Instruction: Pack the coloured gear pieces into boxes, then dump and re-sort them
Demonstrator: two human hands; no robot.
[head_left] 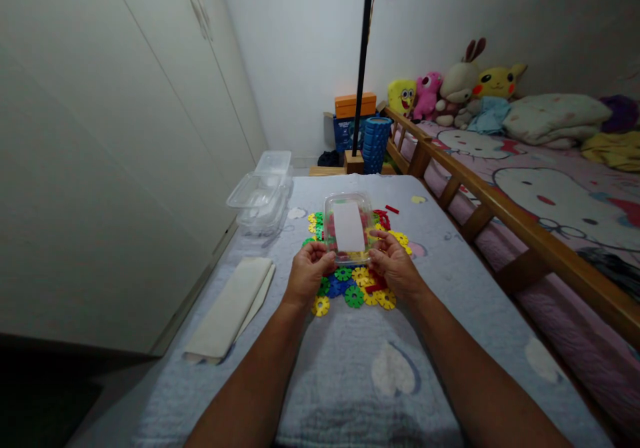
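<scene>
Both hands hold a clear plastic container point(330, 216) by its near corners, above the middle of the table. A blank white paper rectangle point(349, 227) shows on its top; whether it lies on or under the plastic I cannot tell. My left hand point(309, 273) pinches the near left corner, and my right hand point(397, 265) grips the near right corner with thumb and fingers. Beneath and around the container lie several flat, notched plastic discs point(354, 296) in green, yellow, blue and red. A small red strip point(392, 209) lies beyond them to the right.
Clear plastic containers and lids point(263, 198) are stacked at the table's back left. Folded off-white sheets point(233, 308) lie left of my left forearm. A wooden bed rail point(477, 218) runs along the right side; a black pole point(362, 61) stands behind the table.
</scene>
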